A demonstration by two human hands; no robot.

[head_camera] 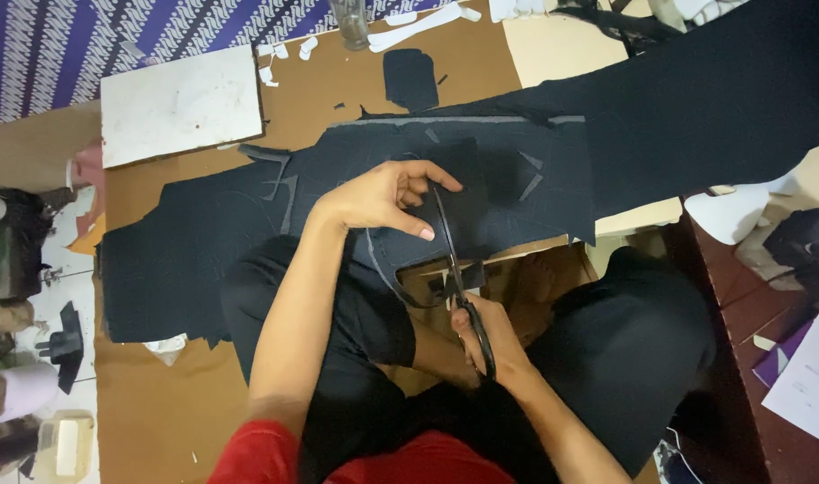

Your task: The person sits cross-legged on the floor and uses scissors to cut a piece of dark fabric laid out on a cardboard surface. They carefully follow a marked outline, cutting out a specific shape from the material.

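Long black-handled metal scissors [459, 278] run lengthwise from the person's lap toward the far edge of the brown cardboard-covered worktop [338, 99], blade tips aimed away and slightly left, biting into a wide sheet of black fabric [535, 170] faintly chalked with pale lines. The right hand [486, 336] grips the scissor handles at the near edge, while the left hand [383, 197] pinches the cloth beside the blades. Dark offcuts, a white rectangular board [181, 103] and a clear glass [349, 22] lie near the far edge.
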